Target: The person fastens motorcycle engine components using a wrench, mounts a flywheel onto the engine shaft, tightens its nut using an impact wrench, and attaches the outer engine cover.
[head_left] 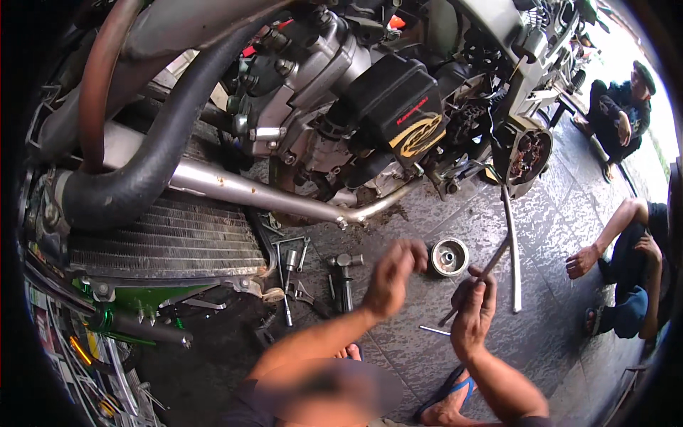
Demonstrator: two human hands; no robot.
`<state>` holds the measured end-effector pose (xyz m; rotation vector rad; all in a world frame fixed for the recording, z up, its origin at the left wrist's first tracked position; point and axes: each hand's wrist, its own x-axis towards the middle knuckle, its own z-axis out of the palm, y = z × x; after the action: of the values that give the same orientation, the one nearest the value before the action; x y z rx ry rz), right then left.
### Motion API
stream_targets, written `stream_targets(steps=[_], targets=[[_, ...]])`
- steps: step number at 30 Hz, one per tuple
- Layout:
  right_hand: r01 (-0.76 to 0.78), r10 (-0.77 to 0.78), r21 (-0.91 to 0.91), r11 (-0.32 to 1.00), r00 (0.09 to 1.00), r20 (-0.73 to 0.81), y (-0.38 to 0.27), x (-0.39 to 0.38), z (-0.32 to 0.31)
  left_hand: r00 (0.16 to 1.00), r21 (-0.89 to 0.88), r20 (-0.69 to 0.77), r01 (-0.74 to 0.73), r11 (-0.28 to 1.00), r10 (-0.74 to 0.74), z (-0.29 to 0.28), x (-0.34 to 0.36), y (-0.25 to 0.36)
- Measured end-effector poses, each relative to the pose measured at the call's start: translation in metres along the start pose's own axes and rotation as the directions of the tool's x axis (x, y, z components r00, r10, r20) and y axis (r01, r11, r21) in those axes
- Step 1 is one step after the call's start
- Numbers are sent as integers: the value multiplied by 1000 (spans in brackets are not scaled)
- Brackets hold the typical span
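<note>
My right hand [474, 313] is closed around a thin metal rod [496, 260], which slants up and right out of the fist, with its lower end showing below. My left hand [395, 276] hovers over the floor, smeared by motion; whether its fingers hold anything is unclear. Between and just beyond both hands lies a round metal flywheel-like cup [449, 257], its hollow side up. A long silver bar [514, 274] stretches from the engine side toward me, right of the rod. Above stands the motorcycle engine [320, 78], with an open round casing [530, 155] showing copper-coloured windings.
A hammer [346, 281], a wrench [307, 293] and a socket tool [289, 274] lie left of my left hand. A small thin rod [435, 330] is on the tiled floor. The radiator [163, 242] and exhaust pipe [249, 191] block the left. Two people [617, 117] sit at right.
</note>
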<state>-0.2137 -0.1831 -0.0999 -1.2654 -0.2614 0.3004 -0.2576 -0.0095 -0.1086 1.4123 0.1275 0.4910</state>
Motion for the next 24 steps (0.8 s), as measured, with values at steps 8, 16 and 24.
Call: stream_targets(steps=[8,16,24], targets=[[493,-336,-508,706,865,372,-23,-15,45,979,-767,-86,52,640,-183,8,117,47],[543,-344,-559,627,837,426,-40,15,70,996,-844,-10,39,535,-89,3,124,41],[570,-347,-567,595,818,458,-39,31,70,995,-841,-17,38,539,-97,5,126,37]])
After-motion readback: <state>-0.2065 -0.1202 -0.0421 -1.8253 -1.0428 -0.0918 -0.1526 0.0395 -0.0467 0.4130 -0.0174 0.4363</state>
